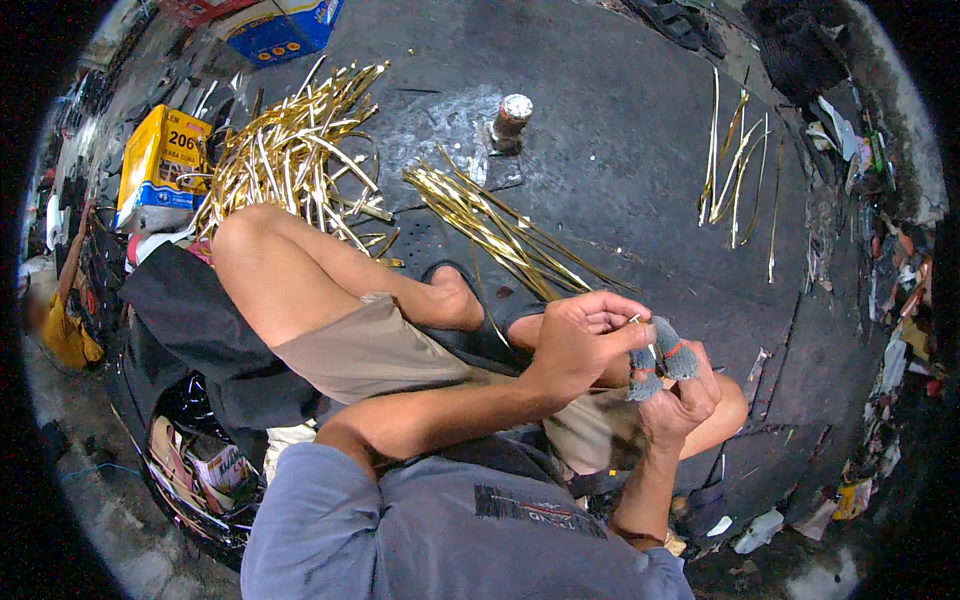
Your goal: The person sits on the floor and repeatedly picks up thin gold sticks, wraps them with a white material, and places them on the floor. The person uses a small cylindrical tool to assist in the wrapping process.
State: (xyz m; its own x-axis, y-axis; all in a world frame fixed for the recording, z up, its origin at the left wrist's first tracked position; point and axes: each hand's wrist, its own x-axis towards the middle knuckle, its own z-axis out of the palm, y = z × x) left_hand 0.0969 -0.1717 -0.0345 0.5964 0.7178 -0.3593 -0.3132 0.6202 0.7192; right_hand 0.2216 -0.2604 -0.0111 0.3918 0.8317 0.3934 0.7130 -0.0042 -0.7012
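Blue-grey tee, khaki shorts, grey fabric caps on right hand (672,385) fingertips (676,352), maybe taped.

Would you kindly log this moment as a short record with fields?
Setting: dark worn floor, person seated cross-legged
Left hand: pinching a small, thin piece, too tiny to identify
Right hand: grey fabric finger covers on two fingers, meeting the left hand
Nearby: long bundle of shiny gold strips; tangled heap of gold strips; few loose gold strips; small metal-capped jar; yellow carton
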